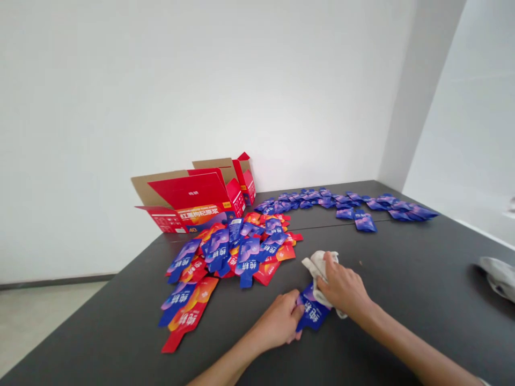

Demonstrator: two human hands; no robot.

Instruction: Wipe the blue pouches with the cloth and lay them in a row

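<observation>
The left hand's fingers [296, 313] are gripping a blue pouch [316, 316] near the worktop's [386, 321] front edge; the right hand's fingers [330, 268] are pressing a white cloth [319, 264] onto it. Other blue pouches [365, 221] are lying towards the far right corner.

Bare black tabletop [132, 300] between packet heap [241, 249] and cloth [499, 273].

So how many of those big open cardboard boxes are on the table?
2. The front box is on the table's far left, beside the pile of packets; the rear box is behind it, partly hidden. Another could be hidden there.
</observation>
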